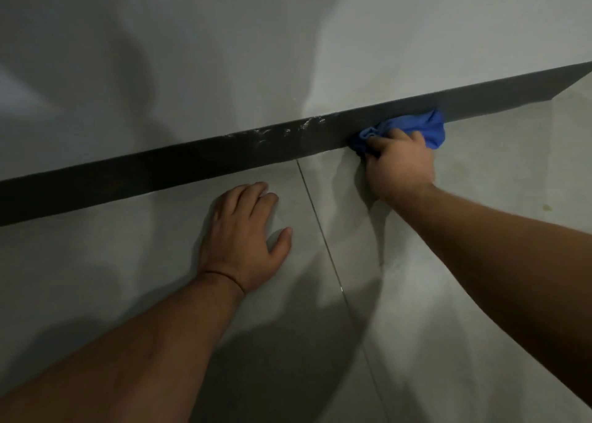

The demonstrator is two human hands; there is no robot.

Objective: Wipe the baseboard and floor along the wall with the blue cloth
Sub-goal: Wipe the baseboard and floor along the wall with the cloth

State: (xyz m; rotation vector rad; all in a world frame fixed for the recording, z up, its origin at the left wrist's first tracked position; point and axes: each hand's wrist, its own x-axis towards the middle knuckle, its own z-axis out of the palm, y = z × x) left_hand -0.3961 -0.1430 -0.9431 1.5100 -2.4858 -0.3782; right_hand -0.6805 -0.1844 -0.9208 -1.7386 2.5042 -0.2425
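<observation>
A dark baseboard (179,166) runs diagonally along the foot of a pale wall (256,54), rising toward the right. White dusty smears mark its top edge near the middle. My right hand (398,163) grips a bunched blue cloth (423,128) and presses it against the baseboard where it meets the grey tiled floor (448,246). My left hand (246,233) lies flat on the floor tile just below the baseboard, fingers spread and holding nothing. A thin dark band circles my left wrist.
A grout line (323,237) runs from the baseboard down between my arms. The baseboard ends at a corner (573,83) at the far right. A small yellowish spot (547,207) sits on the floor to the right.
</observation>
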